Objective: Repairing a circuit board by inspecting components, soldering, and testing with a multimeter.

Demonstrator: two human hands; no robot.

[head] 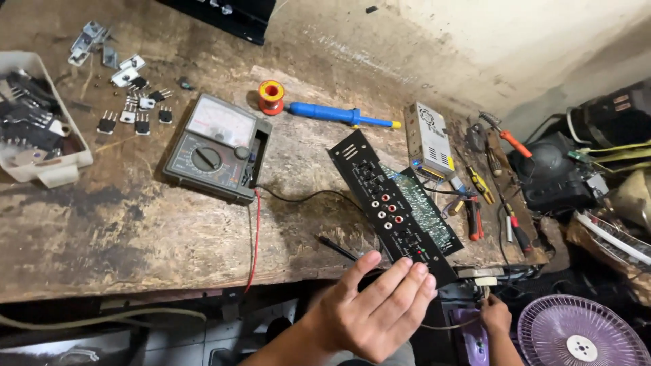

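Black amplifier panel [392,207] with red and white sockets lies diagonally on the worn wooden bench [135,230], a green circuit board [424,207] fixed behind it, its near end at the bench's front edge. Left hand [376,305] is open, fingers spread and loosely extended, fingertips [413,268] touching or just over the panel's near end; contact cannot be confirmed. It grips nothing. Right hand [495,315] sits lower, below the bench edge, curled at a small white connector [485,280] with a wire; whether it is pinched shut on it cannot be told.

Black probe [337,248] lies just left of the left hand, leads running up to the analog multimeter [215,148]. Beyond that: orange solder spool [270,96] and blue desoldering pump [339,114]. Metal-cased power supply [428,139] stands just beyond the panel. Transistors [135,112] lie scattered far left beside a white tray [47,169] of parts. Pliers and screwdrivers [478,203] lie right of the panel. Purple fan [583,335] sits low at right.
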